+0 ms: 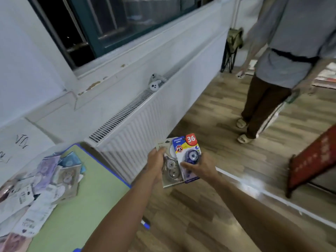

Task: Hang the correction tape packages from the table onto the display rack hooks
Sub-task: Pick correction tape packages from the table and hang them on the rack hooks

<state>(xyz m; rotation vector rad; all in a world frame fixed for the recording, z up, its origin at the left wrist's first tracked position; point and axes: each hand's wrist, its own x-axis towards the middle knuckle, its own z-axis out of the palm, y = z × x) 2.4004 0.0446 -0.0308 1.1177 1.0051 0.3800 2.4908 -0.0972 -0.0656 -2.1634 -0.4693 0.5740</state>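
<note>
The setting is a room with wood-pattern flooring (pixel 209 206), a white wall and a dark window (pixel 109 24).

Nearest the camera, the green table (pixel 81 197) with a blue edge occupies the lower left. A loose pile of correction tape packages (pixel 36 188) lies on it, overlapping and unsorted.

Beyond the table edge, both hands are held out over the floor. The left hand (pixel 155 165) grips a grey package (pixel 170 168) along its left side, fingers curled around the card. The right hand (pixel 201 169) pinches a blue package (pixel 189 157), marked with a red "36" badge, with the thumb across its front. The blue package overlaps the grey one; both are upright and clear of the table.

Behind the hands, a white radiator (pixel 145 124) runs along the wall, with a small plush toy (pixel 155 81) on top. Farther off, a second person (pixel 281 70) stands on the floor, and a red board (pixel 312 160) leans at the right.

Step in hand, as judged: transport. Two packages are picked and separated for hanging. No display rack or hook is visible. The next move calls for locating the rack, then aligning each package's hang hole with a hook, one package at a time.
</note>
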